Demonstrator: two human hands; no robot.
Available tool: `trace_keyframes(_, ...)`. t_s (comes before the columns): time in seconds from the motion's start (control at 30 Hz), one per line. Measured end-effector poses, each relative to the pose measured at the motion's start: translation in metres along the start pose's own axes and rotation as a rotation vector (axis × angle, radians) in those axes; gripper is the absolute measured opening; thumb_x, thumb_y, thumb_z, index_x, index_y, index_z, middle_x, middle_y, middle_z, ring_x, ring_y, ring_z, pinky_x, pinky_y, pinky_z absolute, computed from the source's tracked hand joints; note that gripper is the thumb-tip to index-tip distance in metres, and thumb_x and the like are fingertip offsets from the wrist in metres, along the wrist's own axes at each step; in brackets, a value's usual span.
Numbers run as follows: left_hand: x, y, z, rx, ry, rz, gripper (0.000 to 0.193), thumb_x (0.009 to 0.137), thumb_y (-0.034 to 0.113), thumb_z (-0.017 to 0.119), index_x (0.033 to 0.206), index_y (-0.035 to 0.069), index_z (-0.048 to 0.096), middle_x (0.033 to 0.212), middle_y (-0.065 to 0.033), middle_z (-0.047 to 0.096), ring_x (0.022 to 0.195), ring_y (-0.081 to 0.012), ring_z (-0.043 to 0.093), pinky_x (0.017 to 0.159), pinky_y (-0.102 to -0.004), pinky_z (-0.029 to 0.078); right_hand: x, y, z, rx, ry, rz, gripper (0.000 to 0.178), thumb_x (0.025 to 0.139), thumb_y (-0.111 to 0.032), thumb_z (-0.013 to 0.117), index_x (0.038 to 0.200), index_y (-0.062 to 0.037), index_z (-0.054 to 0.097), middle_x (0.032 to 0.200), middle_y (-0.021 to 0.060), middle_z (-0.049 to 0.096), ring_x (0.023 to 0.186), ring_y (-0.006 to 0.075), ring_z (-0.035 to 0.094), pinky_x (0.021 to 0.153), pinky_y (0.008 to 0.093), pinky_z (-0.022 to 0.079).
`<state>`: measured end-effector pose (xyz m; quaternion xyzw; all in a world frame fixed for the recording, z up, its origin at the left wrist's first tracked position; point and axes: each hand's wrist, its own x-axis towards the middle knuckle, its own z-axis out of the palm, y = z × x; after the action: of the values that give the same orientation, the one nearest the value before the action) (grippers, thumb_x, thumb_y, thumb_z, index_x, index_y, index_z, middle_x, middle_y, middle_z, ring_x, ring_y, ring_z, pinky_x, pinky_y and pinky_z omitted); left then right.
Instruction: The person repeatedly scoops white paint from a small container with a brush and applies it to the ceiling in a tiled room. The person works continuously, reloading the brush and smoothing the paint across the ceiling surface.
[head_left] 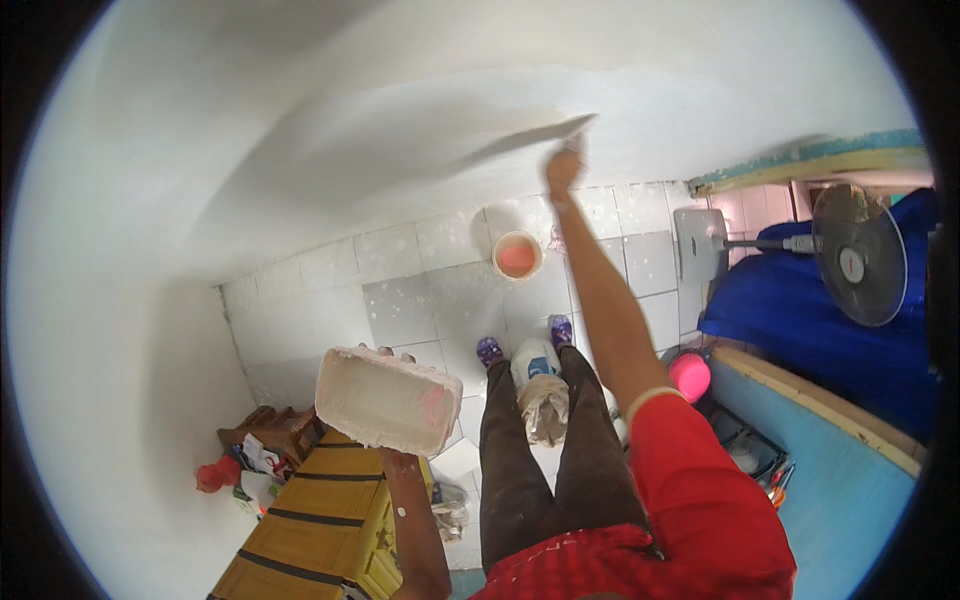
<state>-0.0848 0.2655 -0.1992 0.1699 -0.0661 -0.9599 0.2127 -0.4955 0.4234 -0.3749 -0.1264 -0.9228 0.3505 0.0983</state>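
Observation:
My right hand [564,172] reaches far forward, its fingers closed around a putty knife [578,127] held against the white wall [700,80]. The blade appears nearly edge-on, so its width is hard to judge, and a dark shadow trails to its left. On my left hand [387,352] rests a pale rectangular tub [385,403] crusted with white filler. My fingertips curl past its far rim, while the palm is hidden under it. Inside, the tub is coated in whitish paste with a pink smear near its right end.
A bucket of pinkish liquid [517,256] stands on the splattered tile floor [400,300] near the wall. A sack [541,385] sits between my legs. Yellow drawers [310,510] are at left; a fan [858,255], blue cloth [770,305] and light-blue partition [800,450] are at right.

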Motion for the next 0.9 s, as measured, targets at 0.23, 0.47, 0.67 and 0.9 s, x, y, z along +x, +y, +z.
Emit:
trace_keyframes(0.23, 0.018, -0.009, 0.025, -0.004, -0.092, -0.090, 0.071, 0.084, 0.049, 0.064, 0.141, 0.015, 0.036, 0.133, -0.0164, 0.045, 0.120, -0.0410, 0.043, 0.099, -0.0635, 0.036, -0.175, -0.143, 0.057, 0.379, -0.475, -0.310, 0.051, 0.100, -0.022, 0.041, 0.147, -0.0085, 0.028, 0.130, 0.0250, 0.049, 0.089, 0.0394, 0.063, 0.082, 0.0495, 0.049)
trace_keyframes(0.47, -0.004, -0.026, 0.017, 0.217, -0.088, -0.209, 0.063, 0.093, 0.046, 0.054, 0.142, 0.013, 0.033, 0.138, -0.0077, 0.041, 0.129, -0.0281, 0.037, 0.108, -0.0514, 0.033, -0.127, -0.108, -0.177, 0.919, -0.781, -0.212, 0.028, 0.093, -0.019, 0.057, 0.113, -0.0007, 0.062, 0.112, 0.0093, 0.058, 0.088, 0.0171, 0.064, 0.063, 0.0260, 0.055)
trace_keyframes(0.67, -0.002, -0.066, 0.001, 0.248, -0.011, -0.188, 0.063, 0.096, 0.047, 0.047, 0.145, 0.012, 0.027, 0.141, -0.0073, 0.038, 0.129, -0.0238, 0.038, 0.109, -0.0449, 0.033, -0.107, -0.137, -0.363, 0.505, -0.733, -0.312, 0.025, 0.089, -0.021, 0.063, 0.098, 0.0014, 0.070, 0.105, 0.0104, 0.069, 0.093, 0.0177, 0.063, 0.082, 0.0321, 0.051)
trace_keyframes(0.9, 0.004, -0.104, 0.016, 0.314, 0.123, -0.074, 0.064, 0.098, 0.049, 0.043, 0.146, 0.012, 0.021, 0.142, -0.0071, 0.036, 0.129, -0.0207, 0.038, 0.110, -0.0410, 0.032, -0.176, -0.158, -0.375, -0.197, -0.957, -0.838, 0.023, 0.089, -0.024, 0.062, 0.109, -0.0135, 0.066, 0.108, 0.0043, 0.068, 0.098, 0.0248, 0.064, 0.085, 0.0414, 0.047)
